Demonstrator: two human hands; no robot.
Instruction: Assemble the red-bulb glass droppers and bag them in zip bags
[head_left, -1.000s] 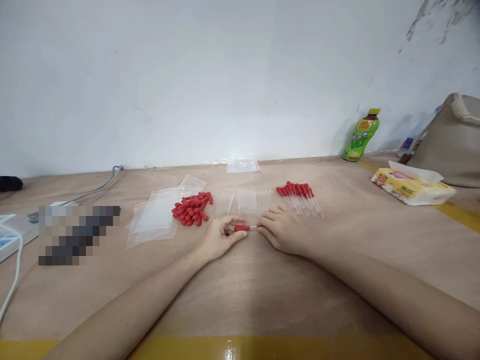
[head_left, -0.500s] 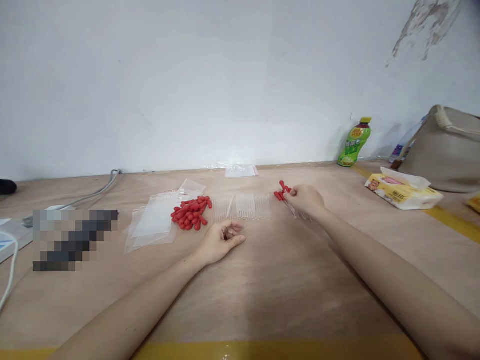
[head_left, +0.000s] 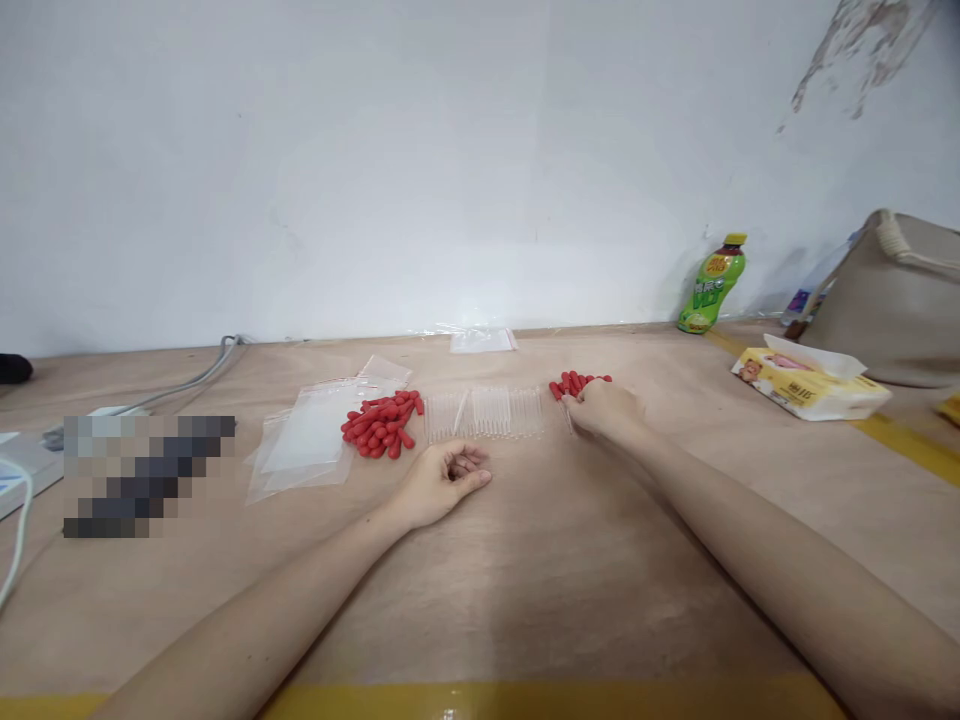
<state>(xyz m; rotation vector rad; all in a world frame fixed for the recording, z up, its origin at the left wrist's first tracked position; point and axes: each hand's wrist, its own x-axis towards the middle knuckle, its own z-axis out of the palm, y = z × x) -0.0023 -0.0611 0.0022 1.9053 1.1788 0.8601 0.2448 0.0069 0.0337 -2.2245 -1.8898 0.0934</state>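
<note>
My left hand (head_left: 448, 484) rests on the table, fingers loosely curled, thumb apart, holding nothing. Just beyond it lies a row of thin clear dropper tubes (head_left: 487, 412), side by side. To their left is a heap of loose red rubber bulbs (head_left: 381, 425), partly over clear zip bags (head_left: 307, 435). My right hand (head_left: 606, 410) is on the table at the right, finger and thumb pinched at a clear tube of a dropper (head_left: 568, 414). Red-bulbed droppers (head_left: 576, 380) lie against its far side; the hand covers most of their tubes.
A green drink bottle (head_left: 712, 285) stands by the wall at the right. Nearer are a yellow tissue pack (head_left: 810, 380) and a beige bag (head_left: 885, 300). Another small clear bag (head_left: 482, 341) lies by the wall. A grey cable (head_left: 187, 378) runs across the left, near a blurred-out object (head_left: 150, 475).
My right hand has shifted slightly nearer and lower over the red-bulbed droppers, covering their tubes; more red bulbs show beyond it. My left hand has stayed still.
</note>
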